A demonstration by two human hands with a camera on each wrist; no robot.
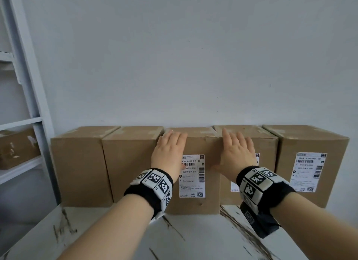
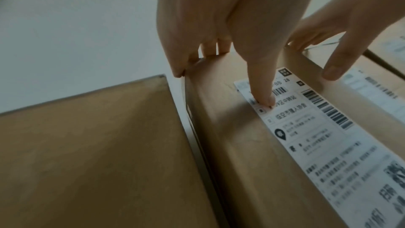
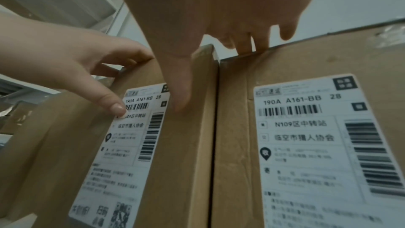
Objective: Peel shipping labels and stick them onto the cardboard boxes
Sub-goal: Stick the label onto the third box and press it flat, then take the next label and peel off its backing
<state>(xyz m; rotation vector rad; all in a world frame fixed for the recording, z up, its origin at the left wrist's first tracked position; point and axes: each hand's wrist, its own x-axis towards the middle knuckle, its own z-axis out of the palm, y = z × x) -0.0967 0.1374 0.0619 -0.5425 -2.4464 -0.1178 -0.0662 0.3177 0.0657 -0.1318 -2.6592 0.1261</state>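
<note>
Head view: I see five boxes in a row on the counter (image 1: 203, 238) against the far wall. My left hand (image 1: 169, 151) and right hand (image 1: 237, 151) hold the middle box (image 1: 210, 174) at its upper corners, fingers straight and slightly spread over the top edge. Its label (image 1: 192, 175) sits on the near face. The far-right box (image 1: 311, 163) also bears a label (image 1: 309, 171). Shelving (image 1: 23, 104) stands at left.

Left wrist view: left hand (image 2: 219, 23), thumb tip pressing the label (image 2: 317, 141), fingers (image 2: 179, 65) hooked over the box's top edge.

Right wrist view: right hand (image 3: 208, 15), thumb flat on the middle box (image 3: 181, 145), fingers (image 3: 247, 44) curled over the top. The neighbouring right box (image 3: 238, 127) carries its own label (image 3: 324, 145).
</note>
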